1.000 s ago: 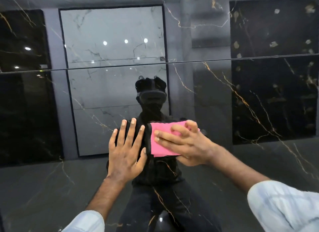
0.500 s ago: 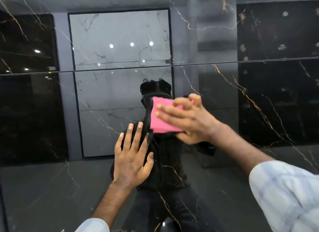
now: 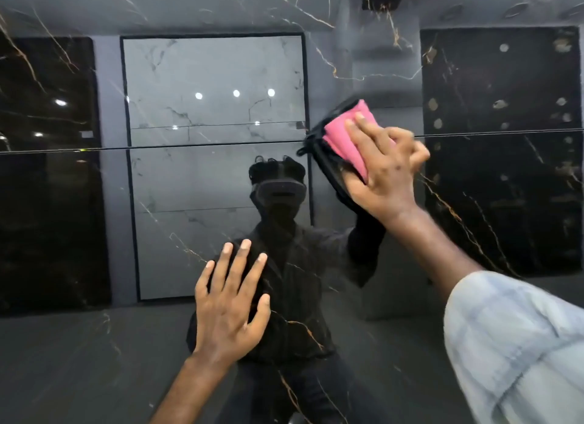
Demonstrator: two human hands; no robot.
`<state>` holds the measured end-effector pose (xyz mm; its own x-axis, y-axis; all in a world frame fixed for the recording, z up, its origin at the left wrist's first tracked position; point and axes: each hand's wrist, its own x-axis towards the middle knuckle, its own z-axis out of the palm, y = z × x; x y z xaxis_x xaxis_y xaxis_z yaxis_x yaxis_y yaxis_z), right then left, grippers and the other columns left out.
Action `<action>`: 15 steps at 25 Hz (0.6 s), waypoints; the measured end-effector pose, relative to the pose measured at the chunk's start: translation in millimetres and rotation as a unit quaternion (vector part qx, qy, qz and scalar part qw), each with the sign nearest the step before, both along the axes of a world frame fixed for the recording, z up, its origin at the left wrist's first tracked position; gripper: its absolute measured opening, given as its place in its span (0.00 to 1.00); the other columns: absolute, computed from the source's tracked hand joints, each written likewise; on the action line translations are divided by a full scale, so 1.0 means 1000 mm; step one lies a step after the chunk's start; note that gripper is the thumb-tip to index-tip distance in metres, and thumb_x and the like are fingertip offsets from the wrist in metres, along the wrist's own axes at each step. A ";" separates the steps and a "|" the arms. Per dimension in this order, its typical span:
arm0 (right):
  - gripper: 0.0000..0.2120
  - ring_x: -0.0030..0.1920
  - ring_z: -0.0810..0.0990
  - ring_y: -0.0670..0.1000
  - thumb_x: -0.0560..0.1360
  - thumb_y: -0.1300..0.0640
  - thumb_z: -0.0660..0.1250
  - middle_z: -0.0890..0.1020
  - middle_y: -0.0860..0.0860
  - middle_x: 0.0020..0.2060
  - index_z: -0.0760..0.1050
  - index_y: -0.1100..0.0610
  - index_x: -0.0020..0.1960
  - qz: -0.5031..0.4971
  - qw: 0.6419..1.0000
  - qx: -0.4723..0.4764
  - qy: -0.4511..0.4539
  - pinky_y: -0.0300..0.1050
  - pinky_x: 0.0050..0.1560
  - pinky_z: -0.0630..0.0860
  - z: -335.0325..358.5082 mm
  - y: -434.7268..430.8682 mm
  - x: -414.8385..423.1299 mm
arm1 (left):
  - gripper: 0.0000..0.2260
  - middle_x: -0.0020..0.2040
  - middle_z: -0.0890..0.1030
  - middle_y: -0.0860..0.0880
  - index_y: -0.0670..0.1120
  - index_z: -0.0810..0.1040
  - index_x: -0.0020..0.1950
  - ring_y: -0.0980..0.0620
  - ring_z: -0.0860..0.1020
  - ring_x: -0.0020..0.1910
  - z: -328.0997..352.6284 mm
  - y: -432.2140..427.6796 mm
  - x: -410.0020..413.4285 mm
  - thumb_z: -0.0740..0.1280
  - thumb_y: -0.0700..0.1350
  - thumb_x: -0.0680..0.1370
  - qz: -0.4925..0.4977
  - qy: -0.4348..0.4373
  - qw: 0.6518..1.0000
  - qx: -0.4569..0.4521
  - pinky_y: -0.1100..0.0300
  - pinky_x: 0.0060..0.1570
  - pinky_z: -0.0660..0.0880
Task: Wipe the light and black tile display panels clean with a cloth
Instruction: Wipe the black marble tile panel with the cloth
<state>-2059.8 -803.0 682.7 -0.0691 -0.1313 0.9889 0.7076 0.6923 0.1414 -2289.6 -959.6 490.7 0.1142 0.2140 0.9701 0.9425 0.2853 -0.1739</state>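
Note:
A glossy black tile panel (image 3: 94, 360) with gold veins fills the view right in front of me. My right hand (image 3: 385, 177) grips a folded pink cloth (image 3: 343, 136) and presses it to the panel at the upper right, over the horizontal seam (image 3: 189, 146). Its index finger lies across the cloth and the other fingers are curled. My left hand (image 3: 230, 310) rests flat on the panel lower down, fingers spread and straight. The gloss mirrors a light marble panel (image 3: 215, 76) in a dark frame.
The panel's surface also mirrors dark panels at far left (image 3: 47, 218) and far right (image 3: 505, 186), ceiling lights, and a person wearing a headset. My light sleeve (image 3: 518, 344) covers the lower right corner.
My right hand has swept the pink cloth up and to the right, from the panel's middle to the seam. My left hand stays flat on the panel.

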 end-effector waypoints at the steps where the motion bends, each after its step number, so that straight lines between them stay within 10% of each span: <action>1: 0.35 0.63 0.70 0.58 0.70 0.45 0.66 0.70 0.44 0.76 0.70 0.48 0.77 -0.005 0.999 -0.024 0.037 0.58 0.56 0.61 -0.016 0.000 0.000 | 0.27 0.84 0.61 0.44 0.48 0.72 0.78 0.42 0.59 0.83 0.005 0.002 0.010 0.61 0.53 0.78 -0.026 -0.025 0.999 0.014 0.40 0.77 0.54; 6: 0.36 0.65 0.72 0.58 0.71 0.45 0.64 0.68 0.46 0.78 0.67 0.49 0.79 -0.056 0.965 0.129 -0.223 0.56 0.56 0.59 -0.034 0.022 0.033 | 0.33 0.85 0.58 0.46 0.49 0.68 0.80 0.43 0.57 0.84 0.026 0.041 0.069 0.65 0.58 0.76 -0.042 0.055 0.996 -0.057 0.39 0.75 0.54; 11: 0.35 0.62 0.66 0.55 0.71 0.47 0.66 0.70 0.45 0.76 0.69 0.49 0.77 -0.004 0.992 -0.070 0.107 0.51 0.55 0.58 -0.022 0.036 0.049 | 0.35 0.84 0.60 0.47 0.48 0.69 0.81 0.41 0.57 0.83 0.018 0.055 0.065 0.68 0.59 0.76 0.007 0.112 0.992 -0.057 0.39 0.78 0.55; 15: 0.36 0.64 0.72 0.58 0.72 0.46 0.66 0.68 0.48 0.78 0.66 0.51 0.79 -0.044 0.970 0.112 -0.212 0.59 0.56 0.63 -0.066 0.041 0.064 | 0.35 0.84 0.61 0.47 0.47 0.67 0.81 0.41 0.58 0.83 0.016 0.057 0.063 0.67 0.59 0.77 0.000 0.119 0.992 -0.049 0.39 0.78 0.55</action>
